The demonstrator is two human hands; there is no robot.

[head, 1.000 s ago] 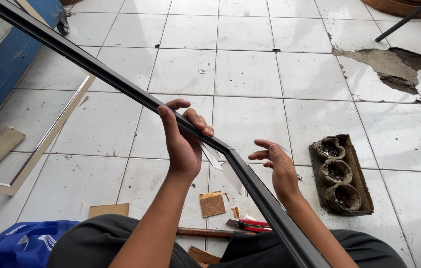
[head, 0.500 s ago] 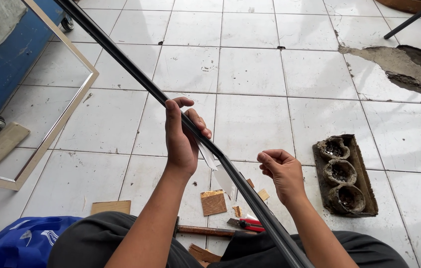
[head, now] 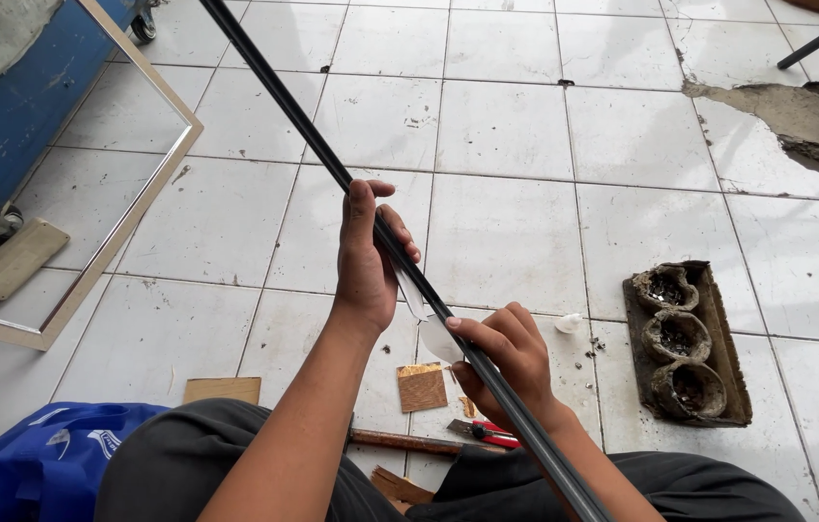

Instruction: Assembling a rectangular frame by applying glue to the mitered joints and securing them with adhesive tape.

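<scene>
A long dark bar (head: 332,169) runs on a slant from the top of the view, left of centre, down to the bottom edge right of centre, held up above the white tiled floor (head: 506,126) and over the person's lap. The left hand (head: 368,261) is wrapped around the bar near its middle, fingers curled over the top and thumb lying along it, so the hand is clamped on the bar. Lower down, the right hand (head: 504,362) has its fingers pinched together on a thin strip of clear film (head: 426,314) that hangs off the bar between the two hands; whether this hand also presses the bar itself I cannot tell. On the floor below the hands lie a small square of brown wood (head: 422,388), a cutter with a red handle (head: 485,433) and a rusty brown rod (head: 400,443), all close together near the knees. A flat piece of board (head: 222,390) lies to the left of them. Well to the right sits a dark tray with three round crusted cups (head: 685,343). At the far left a pale metal frame (head: 129,208) leans beside a blue cart (head: 3,135), and a blue bag (head: 42,459) lies by the left leg. A patch of broken tile (head: 796,121) shows at the upper right.
</scene>
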